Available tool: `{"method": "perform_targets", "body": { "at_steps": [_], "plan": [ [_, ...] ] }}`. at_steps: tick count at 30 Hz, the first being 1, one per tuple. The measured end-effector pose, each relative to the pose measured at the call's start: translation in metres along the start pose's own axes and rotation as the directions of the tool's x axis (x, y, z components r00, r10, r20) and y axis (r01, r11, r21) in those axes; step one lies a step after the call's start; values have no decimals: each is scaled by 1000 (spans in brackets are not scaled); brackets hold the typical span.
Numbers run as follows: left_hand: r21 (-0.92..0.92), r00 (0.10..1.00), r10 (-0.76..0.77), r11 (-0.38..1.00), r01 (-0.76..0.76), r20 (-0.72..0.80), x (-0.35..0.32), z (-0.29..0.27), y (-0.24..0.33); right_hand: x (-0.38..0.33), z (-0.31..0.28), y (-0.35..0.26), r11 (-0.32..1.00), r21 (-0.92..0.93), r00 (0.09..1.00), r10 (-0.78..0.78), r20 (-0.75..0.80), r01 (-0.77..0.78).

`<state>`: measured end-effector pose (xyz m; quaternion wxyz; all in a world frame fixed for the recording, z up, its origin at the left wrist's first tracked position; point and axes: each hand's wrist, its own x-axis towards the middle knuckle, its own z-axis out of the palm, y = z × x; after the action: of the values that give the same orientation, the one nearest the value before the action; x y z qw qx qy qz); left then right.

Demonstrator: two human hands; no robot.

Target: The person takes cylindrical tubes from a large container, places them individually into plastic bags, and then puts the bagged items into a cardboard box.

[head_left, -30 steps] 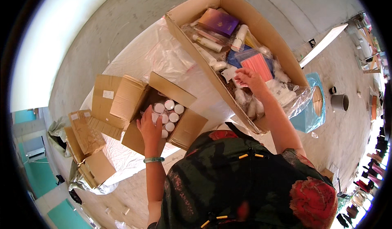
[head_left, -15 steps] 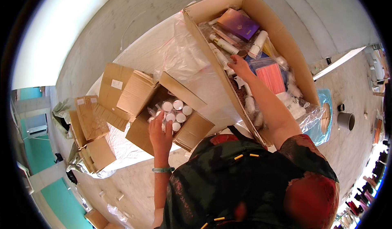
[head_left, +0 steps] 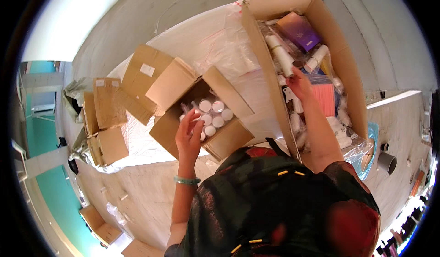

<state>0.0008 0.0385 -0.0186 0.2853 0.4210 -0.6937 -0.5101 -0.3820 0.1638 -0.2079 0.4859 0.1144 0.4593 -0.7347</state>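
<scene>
My right hand (head_left: 300,85) is inside the large cardboard box (head_left: 256,32) at the right. Its fingers are closed on the near end of a long white cylindrical bottle (head_left: 280,55), which lies tilted across the other contents. Over the left edge of a smaller open carton (head_left: 167,131) hovers my left hand (head_left: 188,131), a green bangle at its wrist. Its fingers are curved and apart, beside several round white-capped bottles (head_left: 206,119) packed upright in that carton. Whether the fingertips touch a cap, I cannot tell.
In the large box are a purple-orange box (head_left: 299,30), another white bottle (head_left: 317,59), a pink packet (head_left: 323,99) and plastic-wrapped items. Raised flaps (head_left: 228,90) surround the carton. More opened cartons (head_left: 110,101) stand at the left on white plastic sheeting (head_left: 146,142).
My right hand has closed on a white bottle and shifted it among the contents. My left hand stays by the capped bottles. The whole view has swung, moving the boxes rightward.
</scene>
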Motion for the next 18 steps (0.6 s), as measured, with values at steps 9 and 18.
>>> {"method": "perform_targets", "body": {
  "at_steps": [9, 18],
  "plan": [
    [-580, 938, -46, 775, 250, 344, 25, 18, 35, -171, 113, -23, 999, -30, 899, 25, 437, -13],
    [-921, 980, -137, 343, 185, 146, 29, -11, 37, -158, 188, -8, 836, -531, 669, 318, 672, 137]
  ]
}}
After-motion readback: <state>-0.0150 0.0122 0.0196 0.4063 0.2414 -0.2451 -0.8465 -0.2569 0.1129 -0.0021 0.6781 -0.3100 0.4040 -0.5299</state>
